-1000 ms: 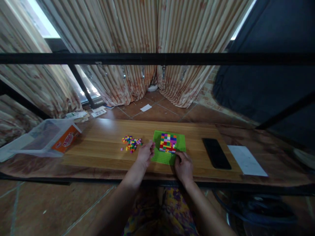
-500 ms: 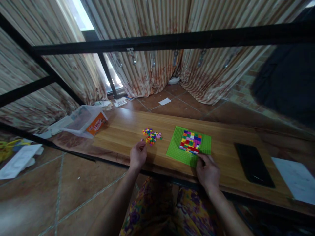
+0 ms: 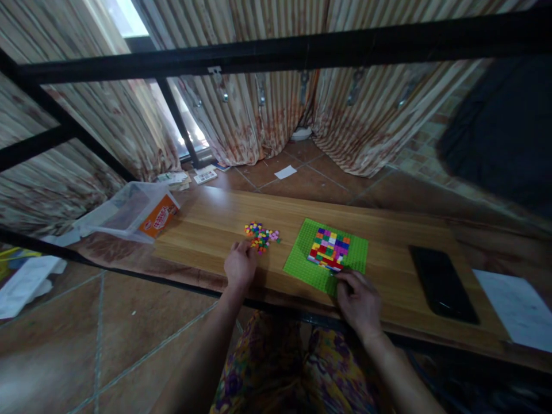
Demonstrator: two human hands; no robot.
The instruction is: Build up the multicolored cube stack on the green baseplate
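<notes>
The green baseplate (image 3: 299, 256) lies flat on the bench (image 3: 207, 244), ahead of me and slightly right. The brick block (image 3: 328, 248) sits on it, inside the plate's edges. The fingers of my right hand (image 3: 359, 302) are bent at the block's near edge, likely to steady it; I cannot tell whether they clamp a piece. The fingers of my left hand (image 3: 240, 267) curl beside the loose bricks (image 3: 261, 237); their grip is hidden. The pile lies left of the baseplate, presumably for left-hand access. The black slab (image 3: 443, 283) lies well right, probably outside the working area.
</notes>
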